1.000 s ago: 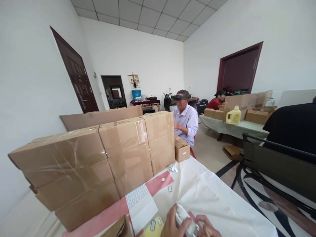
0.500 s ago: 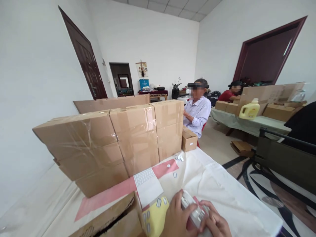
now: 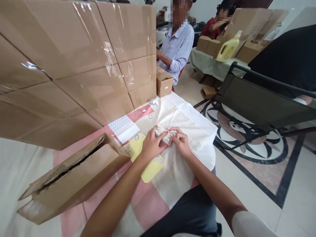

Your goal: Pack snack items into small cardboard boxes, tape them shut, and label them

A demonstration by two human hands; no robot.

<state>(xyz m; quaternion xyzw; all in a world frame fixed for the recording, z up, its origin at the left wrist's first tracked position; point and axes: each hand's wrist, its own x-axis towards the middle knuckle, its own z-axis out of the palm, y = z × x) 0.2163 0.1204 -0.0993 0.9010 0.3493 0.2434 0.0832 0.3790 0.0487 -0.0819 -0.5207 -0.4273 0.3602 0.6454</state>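
Both hands meet over the table around a small whitish object with a bit of pink on it; its exact kind is unclear. My left hand wraps its left side, thumb across the top. The fingertips of my right hand pinch its right end. Just under and left of my left hand lies a yellow sheet bearing several small outlined labels. A white sheet of printed labels lies farther up, beside the stacked boxes.
Taped cardboard boxes form a tall wall at the left. A torn-topped carton sits front left. One small box stands at the table's far end, near a seated person. A dark folding frame is at right.
The view has tilted down and come closer, so my forearms and lap now show. Both hands still hold the whitish object together.
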